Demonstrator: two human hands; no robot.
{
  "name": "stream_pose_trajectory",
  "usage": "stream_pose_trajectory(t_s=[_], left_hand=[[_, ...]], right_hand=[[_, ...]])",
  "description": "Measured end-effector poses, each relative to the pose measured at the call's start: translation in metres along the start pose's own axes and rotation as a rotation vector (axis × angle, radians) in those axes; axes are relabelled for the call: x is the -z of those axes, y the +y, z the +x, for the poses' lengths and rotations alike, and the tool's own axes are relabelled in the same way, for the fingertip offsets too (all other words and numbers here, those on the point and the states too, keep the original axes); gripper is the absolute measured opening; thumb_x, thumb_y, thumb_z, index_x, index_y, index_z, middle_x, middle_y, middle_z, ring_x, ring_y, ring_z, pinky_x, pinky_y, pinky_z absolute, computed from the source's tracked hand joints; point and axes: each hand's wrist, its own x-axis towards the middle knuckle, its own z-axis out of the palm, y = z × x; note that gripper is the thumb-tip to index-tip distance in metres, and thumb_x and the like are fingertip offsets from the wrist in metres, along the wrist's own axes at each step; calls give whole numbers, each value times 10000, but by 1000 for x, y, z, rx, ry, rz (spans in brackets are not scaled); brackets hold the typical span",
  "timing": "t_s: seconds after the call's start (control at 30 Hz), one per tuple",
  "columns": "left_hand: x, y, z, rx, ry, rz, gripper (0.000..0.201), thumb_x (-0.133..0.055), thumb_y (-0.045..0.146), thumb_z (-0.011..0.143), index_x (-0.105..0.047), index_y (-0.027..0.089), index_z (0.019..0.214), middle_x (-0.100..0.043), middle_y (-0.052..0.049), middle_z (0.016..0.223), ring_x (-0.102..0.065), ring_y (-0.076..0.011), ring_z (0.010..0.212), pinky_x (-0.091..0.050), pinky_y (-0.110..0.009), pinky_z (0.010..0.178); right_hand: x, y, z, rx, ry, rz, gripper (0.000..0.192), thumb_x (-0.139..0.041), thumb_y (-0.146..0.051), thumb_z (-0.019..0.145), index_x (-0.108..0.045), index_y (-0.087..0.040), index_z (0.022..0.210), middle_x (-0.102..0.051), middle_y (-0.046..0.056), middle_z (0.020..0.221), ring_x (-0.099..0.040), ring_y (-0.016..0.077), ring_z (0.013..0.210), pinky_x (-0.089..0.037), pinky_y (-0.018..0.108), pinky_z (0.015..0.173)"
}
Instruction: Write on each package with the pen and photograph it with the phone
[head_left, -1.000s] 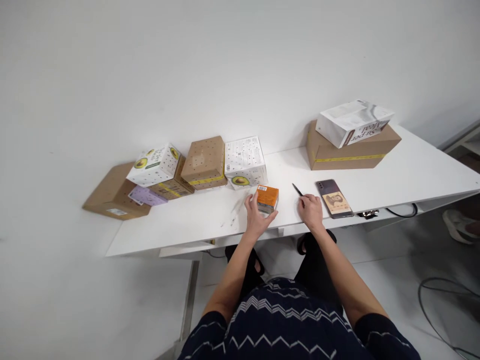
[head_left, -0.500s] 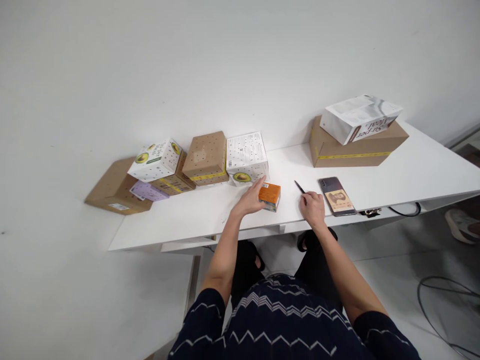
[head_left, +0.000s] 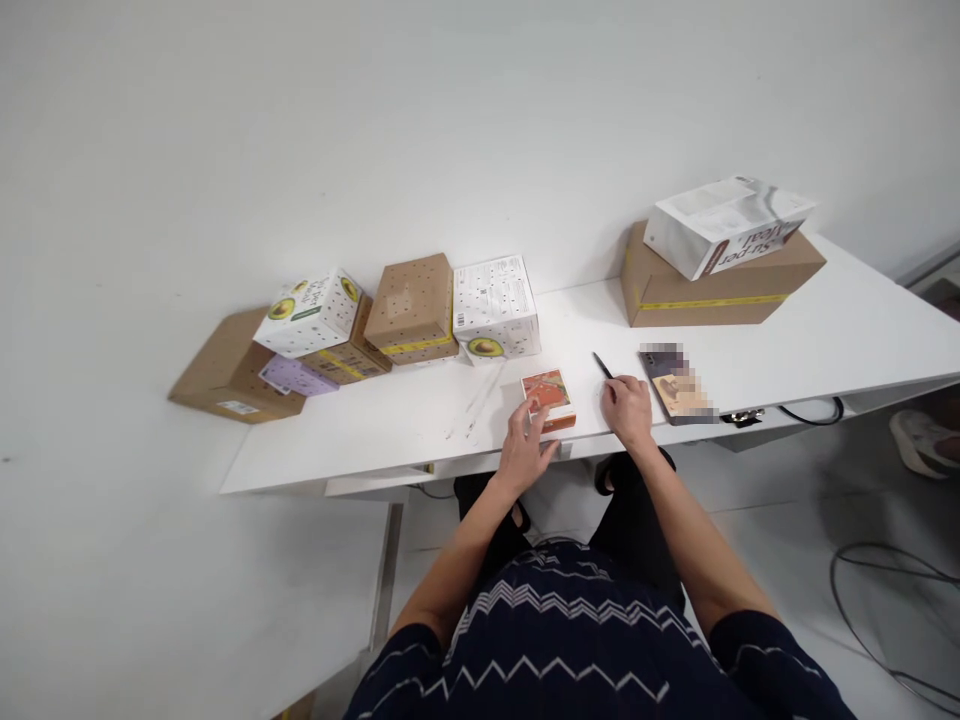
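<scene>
In the head view, a small orange and white box point(head_left: 553, 386) with a printed picture on top lies on the white table near its front edge. My left hand point(head_left: 525, 447) is at the box's near left corner, fingers apart, with fingertips touching its top and not wrapped around it. To the right, my right hand point(head_left: 628, 410) rests on the table, closed around a black pen point(head_left: 602, 364) that points away to the upper left. Beside that hand lies a phone point(head_left: 679, 385), partly blurred, with a tan picture on its back.
Along the wall stand several cartons: a brown box point(head_left: 232, 365), a white avocado box point(head_left: 307, 310), a dotted brown box point(head_left: 411, 300) and a white box point(head_left: 495, 300). Another white box point(head_left: 727, 220) sits atop a brown carton point(head_left: 720, 290). Cables point(head_left: 870, 600) lie on the floor.
The small box has turned over: a picture face now shows where a plain orange face was. My left hand has moved nearer the front edge. My right hand still holds the pen.
</scene>
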Motion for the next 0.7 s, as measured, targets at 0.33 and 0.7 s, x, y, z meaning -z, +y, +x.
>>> stream_pose_trajectory(t_s=[0.33,0.7], left_hand=[[13,-32,20,393,-148,-524,1118,-735,474,711,9,247,1513,-157,-182,1554,-310,-298,1395,-358,-461,1095],[23,-37,42,153,-101,-297,1050,-772,275,652,-134,222,1485,-314,-162,1495,-324,-301,1383,-323,-471,1121]], right_hand=[[2,1,-1,8,-9,-4,343,-418,-117,844,-659,-149,1086,-639,136,991,-498,264,896,-411,374,819],[4,-3,0,2,17,-28,332,-414,-136,867,-634,-135,1116,-641,141,955,-516,267,873,-415,387,829]])
